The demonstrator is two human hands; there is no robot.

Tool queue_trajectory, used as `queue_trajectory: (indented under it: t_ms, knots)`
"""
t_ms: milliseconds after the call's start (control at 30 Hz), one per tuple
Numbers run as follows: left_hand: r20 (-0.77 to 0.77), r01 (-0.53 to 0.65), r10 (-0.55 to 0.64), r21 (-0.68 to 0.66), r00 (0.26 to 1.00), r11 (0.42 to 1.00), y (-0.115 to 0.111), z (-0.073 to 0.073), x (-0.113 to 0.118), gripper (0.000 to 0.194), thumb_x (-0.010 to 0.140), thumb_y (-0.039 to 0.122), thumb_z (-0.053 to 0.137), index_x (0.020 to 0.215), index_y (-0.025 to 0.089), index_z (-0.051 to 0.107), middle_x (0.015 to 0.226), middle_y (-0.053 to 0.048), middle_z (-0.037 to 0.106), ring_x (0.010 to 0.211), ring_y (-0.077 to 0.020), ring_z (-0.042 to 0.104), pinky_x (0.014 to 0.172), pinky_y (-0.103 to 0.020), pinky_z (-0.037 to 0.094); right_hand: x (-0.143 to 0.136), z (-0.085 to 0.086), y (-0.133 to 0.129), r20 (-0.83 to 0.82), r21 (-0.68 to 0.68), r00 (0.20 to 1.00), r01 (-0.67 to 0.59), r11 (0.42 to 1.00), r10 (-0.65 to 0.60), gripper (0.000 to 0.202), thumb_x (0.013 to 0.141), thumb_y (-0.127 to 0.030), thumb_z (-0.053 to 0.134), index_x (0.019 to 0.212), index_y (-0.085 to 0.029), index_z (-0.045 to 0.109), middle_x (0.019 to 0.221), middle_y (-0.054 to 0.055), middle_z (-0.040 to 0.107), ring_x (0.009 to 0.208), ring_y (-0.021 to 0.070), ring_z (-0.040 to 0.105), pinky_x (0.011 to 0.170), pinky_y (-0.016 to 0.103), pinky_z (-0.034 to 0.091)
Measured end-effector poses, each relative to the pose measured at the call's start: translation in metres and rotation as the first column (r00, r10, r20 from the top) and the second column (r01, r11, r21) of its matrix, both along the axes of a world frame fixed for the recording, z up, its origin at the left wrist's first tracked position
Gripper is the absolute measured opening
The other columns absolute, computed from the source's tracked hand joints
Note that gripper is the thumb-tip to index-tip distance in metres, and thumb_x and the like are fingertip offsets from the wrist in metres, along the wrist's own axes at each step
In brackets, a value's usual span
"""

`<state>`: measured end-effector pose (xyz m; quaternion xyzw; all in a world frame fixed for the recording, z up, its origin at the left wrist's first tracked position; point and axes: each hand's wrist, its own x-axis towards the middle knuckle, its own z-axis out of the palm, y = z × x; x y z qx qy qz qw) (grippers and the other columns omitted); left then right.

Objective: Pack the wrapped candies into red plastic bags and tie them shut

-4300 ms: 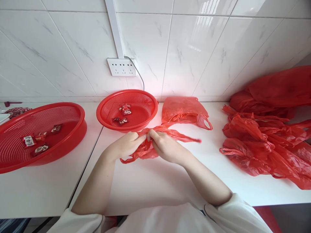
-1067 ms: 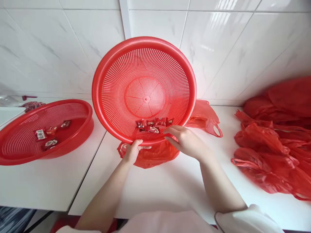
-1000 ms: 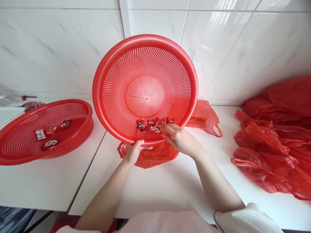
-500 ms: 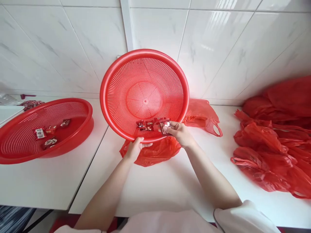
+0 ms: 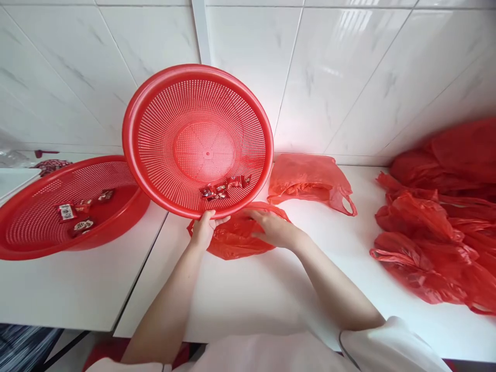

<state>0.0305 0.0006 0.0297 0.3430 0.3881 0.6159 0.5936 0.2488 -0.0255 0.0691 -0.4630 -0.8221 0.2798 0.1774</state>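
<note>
Gripping the near rim of a red plastic colander (image 5: 205,111), my left hand (image 5: 204,230) has its thumb on top and holds it tilted towards me. Several small red wrapped packets (image 5: 219,192) lie at the low side of the colander. My right hand (image 5: 277,228) is at the mouth of a red plastic bag (image 5: 234,243) that lies on the table just below the colander. Its fingers are stretched out and apart, reaching over the bag's film, and no packet shows in them. The bag's inside is mostly hidden.
To the left stands a second red colander (image 5: 127,214) with a few packets in it. A filled-looking red bag (image 5: 310,178) lies by the tiled wall (image 5: 248,41). A heap of red plastic bags (image 5: 437,248) covers the right end of the white table (image 5: 248,305).
The colander has moved left and slightly up with my left hand. My right hand has gone from inside the colander down to the bag, and the packet it held is out of sight.
</note>
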Motion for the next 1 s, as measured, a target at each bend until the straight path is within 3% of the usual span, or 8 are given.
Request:
queue_trajectory:
  t_ms: [100, 333, 467, 567, 667, 767, 900, 1000]
  knots:
    - [-0.016, 0.002, -0.002, -0.012, 1.000, 1.000, -0.001, 0.000, 0.001, 0.026, 0.070, 0.021, 0.063, 0.095, 0.019, 0.060, 0.093, -0.002, 0.066, 0.099, -0.0232, 0.064, 0.081, -0.043, 0.059, 0.003, 0.004, -0.003, 0.091, -0.031, 0.993, -0.070, 0.997, 0.072, 0.042, 0.084, -0.015, 0.056, 0.123, -0.028, 0.058, 0.111, 0.004, 0.069, 0.097, 0.0210, 0.066, 0.078, 0.032, 0.052]
    - [0.003, 0.104, -0.104, -0.055, 0.995, 0.993, -0.011, -0.002, 0.014, 0.023, 0.071, 0.023, 0.064, 0.092, 0.016, 0.064, 0.096, -0.006, 0.069, 0.099, -0.0260, 0.065, 0.079, -0.043, 0.058, 0.007, 0.020, -0.002, -0.069, 0.277, 0.997, 0.052, 0.960, -0.034, 0.027, 0.096, -0.020, 0.040, 0.113, -0.020, 0.061, 0.107, 0.009, 0.068, 0.090, 0.0195, 0.065, 0.079, 0.033, 0.051]
    - [-0.004, 0.199, -0.200, -0.096, 0.980, 0.975, -0.021, -0.008, 0.026, 0.019, 0.071, 0.024, 0.064, 0.086, 0.014, 0.067, 0.089, -0.008, 0.071, 0.097, -0.0285, 0.066, 0.079, -0.042, 0.057, 0.001, 0.007, 0.005, -0.075, 0.338, 0.996, 0.063, 0.939, -0.040, 0.034, 0.097, -0.029, 0.042, 0.127, -0.017, 0.054, 0.129, 0.014, 0.059, 0.117, 0.0254, 0.056, 0.096, 0.042, 0.047]
    - [-0.029, 0.226, -0.233, -0.152, 0.972, 0.962, -0.026, -0.017, 0.031, 0.012, 0.072, 0.024, 0.064, 0.079, 0.014, 0.066, 0.083, -0.007, 0.070, 0.091, -0.0265, 0.067, 0.078, -0.039, 0.057, -0.004, -0.006, 0.008, -0.015, 0.341, 0.999, -0.039, 0.939, 0.047, 0.059, 0.093, -0.046, 0.049, 0.142, -0.015, 0.039, 0.145, 0.017, 0.045, 0.136, 0.0293, 0.040, 0.112, 0.052, 0.030]
    - [-0.054, 0.185, -0.197, -0.168, 0.979, 0.968, -0.027, -0.020, 0.032, 0.014, 0.071, 0.022, 0.064, 0.083, 0.016, 0.068, 0.087, -0.005, 0.070, 0.091, -0.0246, 0.066, 0.077, -0.036, 0.056, -0.005, -0.010, 0.009, 0.038, 0.320, 0.993, -0.116, 0.940, 0.109, 0.071, 0.089, -0.053, 0.053, 0.145, -0.013, 0.036, 0.140, 0.020, 0.049, 0.134, 0.0320, 0.041, 0.114, 0.058, 0.023]
    - [-0.016, 0.196, -0.200, -0.142, 0.980, 0.970, -0.025, -0.015, 0.032, 0.026, 0.072, 0.022, 0.062, 0.096, 0.017, 0.068, 0.096, -0.006, 0.071, 0.095, -0.0266, 0.067, 0.079, -0.038, 0.056, -0.002, -0.006, 0.008, -0.016, 0.258, 0.991, -0.126, 0.958, 0.135, 0.064, 0.085, -0.040, 0.063, 0.142, -0.020, 0.042, 0.128, 0.016, 0.059, 0.120, 0.0293, 0.055, 0.103, 0.052, 0.041]
    - [0.019, 0.211, -0.211, -0.136, 0.977, 0.968, -0.021, -0.006, 0.028, 0.025, 0.071, 0.023, 0.062, 0.094, 0.013, 0.067, 0.089, -0.009, 0.072, 0.094, -0.0288, 0.068, 0.079, -0.041, 0.056, 0.001, 0.000, 0.008, -0.285, 0.109, 0.954, -0.069, 0.992, 0.098, 0.047, 0.086, -0.020, 0.059, 0.132, -0.026, 0.054, 0.121, 0.007, 0.065, 0.107, 0.0207, 0.064, 0.093, 0.038, 0.052]
    - [-0.009, 0.165, -0.167, -0.106, 0.986, 0.981, -0.016, -0.005, 0.022, 0.023, 0.070, 0.024, 0.064, 0.091, 0.014, 0.067, 0.089, -0.008, 0.072, 0.094, -0.0278, 0.068, 0.078, -0.041, 0.057, 0.001, 0.001, 0.010, -0.553, -0.090, 0.829, 0.034, 0.995, -0.079, 0.034, 0.089, -0.027, 0.055, 0.122, -0.023, 0.062, 0.115, 0.005, 0.069, 0.105, 0.0199, 0.066, 0.096, 0.039, 0.052]
